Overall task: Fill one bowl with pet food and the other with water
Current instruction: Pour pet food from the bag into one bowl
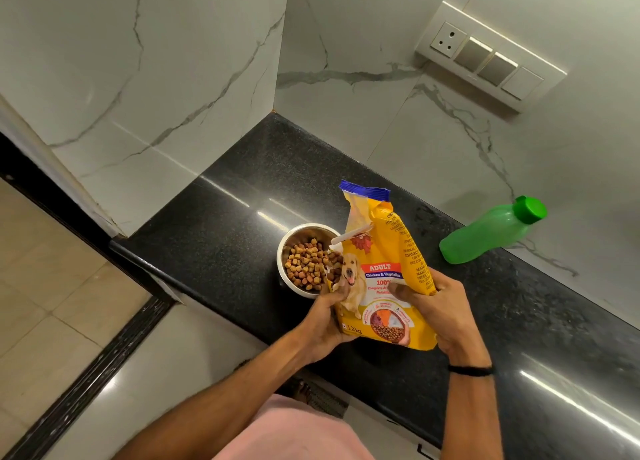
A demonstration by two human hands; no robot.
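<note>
The dog food bag [381,279] is gripped by the left hand [325,321] and the right hand [443,314], its torn corner held just over the steel bowl [281,262], which is well filled with kibble [304,262]. The tilt should be eased back slowly so nothing is spilled. A green bottle [491,231] is seen well right of the bowl.

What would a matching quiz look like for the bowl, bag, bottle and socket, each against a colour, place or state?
1. bowl
2. bag
3. bottle
4. socket

a. on the wall
b. green
c. holds kibble
d. yellow

Pairs: 1-c, 2-d, 3-b, 4-a.
</note>
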